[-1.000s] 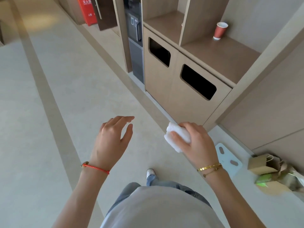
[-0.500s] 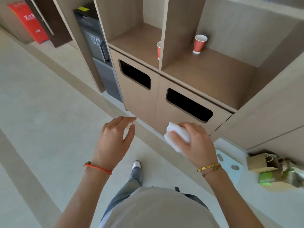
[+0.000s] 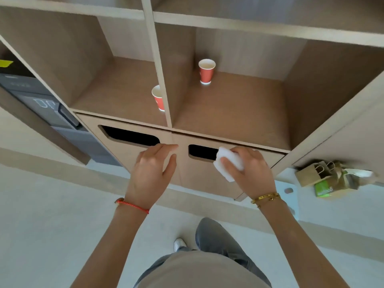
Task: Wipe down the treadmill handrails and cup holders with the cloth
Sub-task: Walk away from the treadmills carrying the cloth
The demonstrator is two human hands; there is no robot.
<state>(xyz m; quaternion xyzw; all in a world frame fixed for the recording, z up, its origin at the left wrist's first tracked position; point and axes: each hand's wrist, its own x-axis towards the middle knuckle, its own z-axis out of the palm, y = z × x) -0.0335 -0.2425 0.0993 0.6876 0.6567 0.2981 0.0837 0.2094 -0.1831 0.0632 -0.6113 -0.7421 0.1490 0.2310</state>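
Observation:
My right hand (image 3: 248, 171) grips a bunched white cloth (image 3: 227, 164) in front of the right slot (image 3: 202, 151) of a wooden bin cabinet (image 3: 187, 175). My left hand (image 3: 152, 170) hovers with relaxed fingers and holds nothing, just below the left slot (image 3: 131, 136). No treadmill, handrail or cup holder is in view.
Two red paper cups (image 3: 206, 71) (image 3: 158, 97) stand on the shelf above the bin cabinet. A dark machine (image 3: 41, 109) fills the niche at left. Paper bags (image 3: 330, 177) lie on the floor at right beside a pale blue panel (image 3: 288, 192).
The view has swung to face the cabinet, which is now closer. Both hands keep their pose, the right still gripping the cloth, and now sit in front of the slots.

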